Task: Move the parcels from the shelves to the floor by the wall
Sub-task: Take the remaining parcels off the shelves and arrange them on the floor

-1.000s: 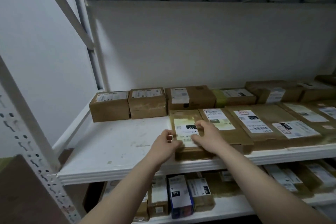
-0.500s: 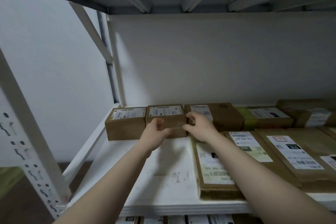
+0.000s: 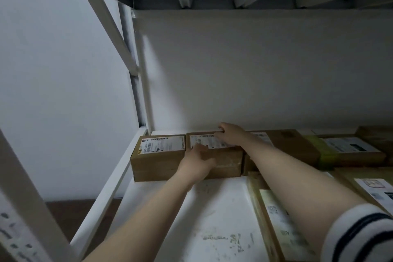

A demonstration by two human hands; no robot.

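A white perforated upright (image 3: 21,208) of the rack crosses the lower left corner, with a grey wall (image 3: 53,70) behind it. On the white shelf (image 3: 212,219), a row of brown cardboard parcels stands against the back panel (image 3: 255,70).

The first parcel (image 3: 158,156) sits at the left end of the row. The white label on its top carries barcodes and rotated print too small to read.

Touching its right side is the second parcel (image 3: 225,161), a similar brown box with creased tape along its front. The left hand (image 3: 197,162) grips its front left corner, thumb up on the top edge and fingers against the front face. The right hand (image 3: 231,136) lies across its white label, fingers curled over the rear edge, so both hands are closed on this one box. The label's print is blurred.

Right of it stands a third parcel (image 3: 287,144), then a parcel with a green band (image 3: 331,151) and a white label. Flat parcels (image 3: 274,215) lie nearer the shelf's front under the right forearm, their labels unreadable. A white cuff with dark stripes (image 3: 359,234) shows on the right arm.
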